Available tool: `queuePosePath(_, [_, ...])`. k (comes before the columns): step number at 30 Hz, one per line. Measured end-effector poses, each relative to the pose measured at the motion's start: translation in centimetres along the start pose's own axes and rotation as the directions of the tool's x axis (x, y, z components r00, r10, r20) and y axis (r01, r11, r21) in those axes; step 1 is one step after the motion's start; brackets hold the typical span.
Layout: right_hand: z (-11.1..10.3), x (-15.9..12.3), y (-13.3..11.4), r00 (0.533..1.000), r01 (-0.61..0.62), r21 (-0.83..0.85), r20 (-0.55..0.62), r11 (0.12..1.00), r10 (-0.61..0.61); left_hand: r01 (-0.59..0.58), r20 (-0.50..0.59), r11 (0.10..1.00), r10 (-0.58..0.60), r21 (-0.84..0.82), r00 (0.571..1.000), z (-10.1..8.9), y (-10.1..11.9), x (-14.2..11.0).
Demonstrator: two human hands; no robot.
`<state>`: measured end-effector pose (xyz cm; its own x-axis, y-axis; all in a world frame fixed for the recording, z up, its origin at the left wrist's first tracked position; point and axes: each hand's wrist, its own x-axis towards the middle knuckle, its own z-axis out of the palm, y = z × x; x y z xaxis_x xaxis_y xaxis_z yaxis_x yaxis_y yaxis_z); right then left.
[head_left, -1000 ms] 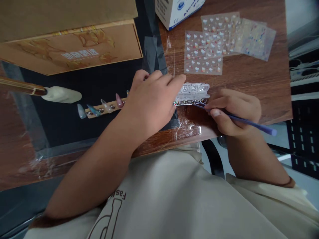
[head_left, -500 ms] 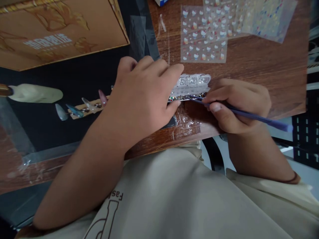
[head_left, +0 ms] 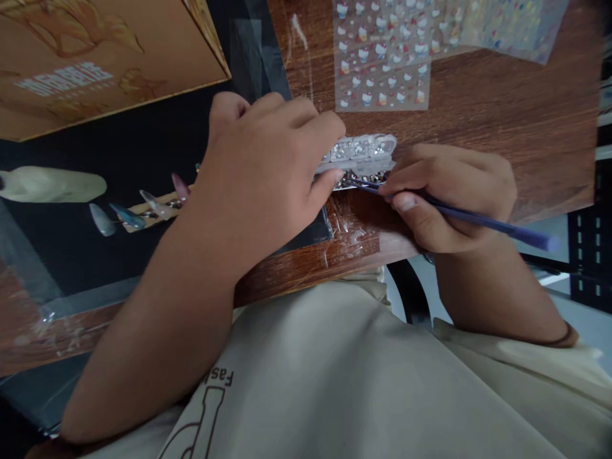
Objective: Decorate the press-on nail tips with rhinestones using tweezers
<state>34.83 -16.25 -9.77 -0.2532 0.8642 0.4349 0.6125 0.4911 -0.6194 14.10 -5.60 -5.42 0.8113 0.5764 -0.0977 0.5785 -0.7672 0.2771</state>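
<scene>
My left hand (head_left: 268,166) lies palm down over the near end of a wooden strip with false nails (head_left: 143,207) stuck on it, and its fingertips curl onto a clear rhinestone box (head_left: 366,153). The strip's false nails, grey, teal, clear and pink, show to the left of the hand. My right hand (head_left: 449,194) pinches a purple pen-like tool (head_left: 478,220). The tool's tip touches the near row of small stones in the box. Both hands meet at the box, near the table's front edge.
Several nail sticker sheets (head_left: 382,70) lie on the wooden table (head_left: 502,146) beyond the box. A brown printed gift box (head_left: 95,64) sits at the far left on a black mat (head_left: 157,146). A pale oblong object (head_left: 52,185) lies at the left.
The view has shifted down and closer. My left hand's fingers have curled tighter onto the rhinestone box, and the purple tool's tip has slid a little left along the stones.
</scene>
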Motion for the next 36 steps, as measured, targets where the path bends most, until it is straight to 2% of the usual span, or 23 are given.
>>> queuePosePath(18, [-0.03, 0.11, 0.05, 0.999, 0.05, 0.043, 0.013, 0.998, -0.05, -0.014, -0.014, 1.0, 0.014, 0.008, 1.0, 0.0, -0.06, -0.14])
queuePosePath(23, [-0.23, 0.2, -0.18, 0.998, 0.046, 0.062, 0.045, 0.997, -0.049, -0.014, -0.067, 1.0, 0.014, -0.009, 0.998, 0.31, -0.07, -0.05])
queuePosePath(30, [-0.34, 0.1, -0.23, 0.997, 0.049, 0.029, 0.057, 0.998, -0.05, -0.014, -0.099, 1.0, 0.012, -0.015, 0.995, 0.66, -0.01, 0.04])
queuePosePath(36, [-0.42, 0.19, -0.21, 0.996, 0.06, 0.024, 0.06, 0.998, -0.062, -0.02, -0.084, 0.999, 0.018, -0.025, 0.996, 0.53, -0.02, -0.02])
